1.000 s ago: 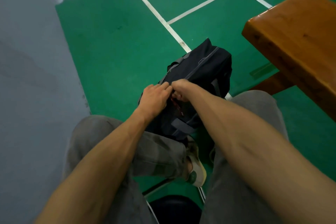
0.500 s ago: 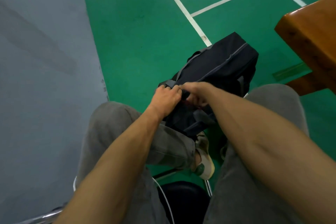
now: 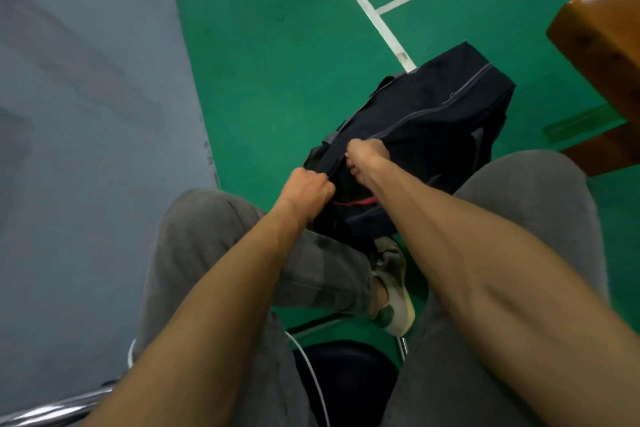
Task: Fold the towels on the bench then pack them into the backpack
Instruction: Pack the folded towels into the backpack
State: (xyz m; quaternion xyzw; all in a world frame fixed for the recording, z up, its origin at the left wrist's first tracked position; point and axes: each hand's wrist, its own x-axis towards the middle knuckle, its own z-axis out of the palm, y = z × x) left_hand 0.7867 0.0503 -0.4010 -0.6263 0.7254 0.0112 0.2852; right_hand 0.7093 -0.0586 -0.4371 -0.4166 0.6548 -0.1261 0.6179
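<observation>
A dark navy backpack with grey zip lines lies on the green floor in front of my knees. My left hand grips the fabric at its near left edge, fingers curled. Just to the right and a little farther along the zip line, my right hand pinches the bag's top edge. A strip of red shows in the gap between my wrists. No towel is plainly visible. The wooden bench stands at the right edge; only its corner is in view.
I sit on a dark chair seat with a metal frame. My grey trouser legs flank the bag, and a shoe rests below it. A grey wall rises on the left. White court lines cross the green floor.
The view has swung left, so bag and bench sit farther right. My two hands, touching before, have drawn slightly apart along the bag's edge, and the red strip now shows between them.
</observation>
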